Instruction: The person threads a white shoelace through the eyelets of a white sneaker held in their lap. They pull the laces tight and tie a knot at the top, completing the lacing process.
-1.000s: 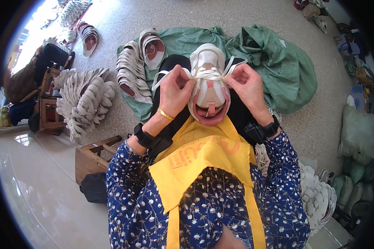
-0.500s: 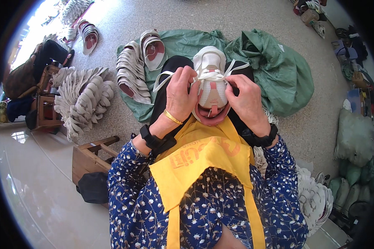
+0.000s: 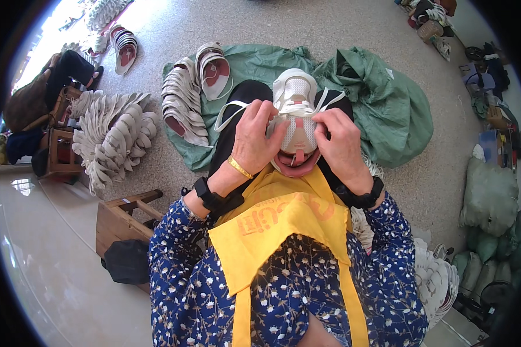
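Between my knees sits a white mesh shoe upper [image 3: 293,92] with pink lining, its toe pointing away from me. A white shoelace [image 3: 295,109] crosses its front, with one loose end curving out left and the other sticking up right. My left hand [image 3: 257,134] is closed at the upper's left edge, pinching the lace with its thumb against the mesh. On the opposite edge, my right hand [image 3: 340,141] pinches the upper beside the lace; its fingertips partly hide the grip. A yellow apron [image 3: 281,214] covers my lap beneath the upper's opening.
Stacked uppers [image 3: 182,101] lie on a green sack [image 3: 249,55] ahead, with a bulging green sack [image 3: 388,110] at right. More uppers [image 3: 113,136] are piled at left. A wooden stool [image 3: 121,222] stands near my left elbow. A person [image 3: 69,75] sits far left.
Both hands have moved slightly toward each other at the upper's lacing. My left thumb now rests further in over the mesh. The upper has shifted slightly away from me.
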Demonstrator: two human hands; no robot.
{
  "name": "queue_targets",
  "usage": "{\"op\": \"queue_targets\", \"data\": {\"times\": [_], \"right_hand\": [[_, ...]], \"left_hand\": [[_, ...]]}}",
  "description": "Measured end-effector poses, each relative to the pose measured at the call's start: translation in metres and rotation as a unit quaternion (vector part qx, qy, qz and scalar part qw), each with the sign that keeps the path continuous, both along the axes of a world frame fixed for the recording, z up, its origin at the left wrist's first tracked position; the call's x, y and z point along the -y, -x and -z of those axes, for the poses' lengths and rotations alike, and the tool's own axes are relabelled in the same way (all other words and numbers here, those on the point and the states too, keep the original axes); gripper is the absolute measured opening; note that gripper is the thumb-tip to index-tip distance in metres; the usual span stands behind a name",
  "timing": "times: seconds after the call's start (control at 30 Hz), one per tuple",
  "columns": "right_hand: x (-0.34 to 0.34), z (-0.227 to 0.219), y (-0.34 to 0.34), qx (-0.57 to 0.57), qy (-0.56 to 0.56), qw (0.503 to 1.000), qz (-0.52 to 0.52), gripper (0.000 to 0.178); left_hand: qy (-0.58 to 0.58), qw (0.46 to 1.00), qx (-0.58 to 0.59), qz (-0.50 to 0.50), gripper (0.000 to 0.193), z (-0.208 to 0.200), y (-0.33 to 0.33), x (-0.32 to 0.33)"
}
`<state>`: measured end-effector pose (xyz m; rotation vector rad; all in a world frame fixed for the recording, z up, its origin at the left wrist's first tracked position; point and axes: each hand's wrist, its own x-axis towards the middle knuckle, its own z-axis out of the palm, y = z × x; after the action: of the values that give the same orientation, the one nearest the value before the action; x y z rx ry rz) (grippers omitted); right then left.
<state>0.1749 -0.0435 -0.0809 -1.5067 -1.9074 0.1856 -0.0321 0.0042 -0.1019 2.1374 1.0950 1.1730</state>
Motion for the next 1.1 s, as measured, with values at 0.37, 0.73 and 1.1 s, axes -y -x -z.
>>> {"op": "queue_targets", "data": {"times": [0.37, 0.73, 1.1], "right_hand": [[-0.014, -0.015, -0.004, 0.279, -0.055, 0.956, -0.066, 0.014], [0.007, -0.021, 0.025, 0.013, 0.048, 0.986, -0.158, 0.013], [-0.034, 0.002, 0.037, 0.088, 0.041, 0.989, -0.113, 0.007]], "left_hand": [[-0.028, 0.987, -0.160, -0.006, 0.023, 0.001, -0.004, 0.014], [-0.042, 0.987, -0.155, -0.010, 0.019, 0.004, -0.003, 0.016], [-0.027, 0.998, -0.061, -0.007, 0.016, 0.003, -0.002, 0.010]]}}
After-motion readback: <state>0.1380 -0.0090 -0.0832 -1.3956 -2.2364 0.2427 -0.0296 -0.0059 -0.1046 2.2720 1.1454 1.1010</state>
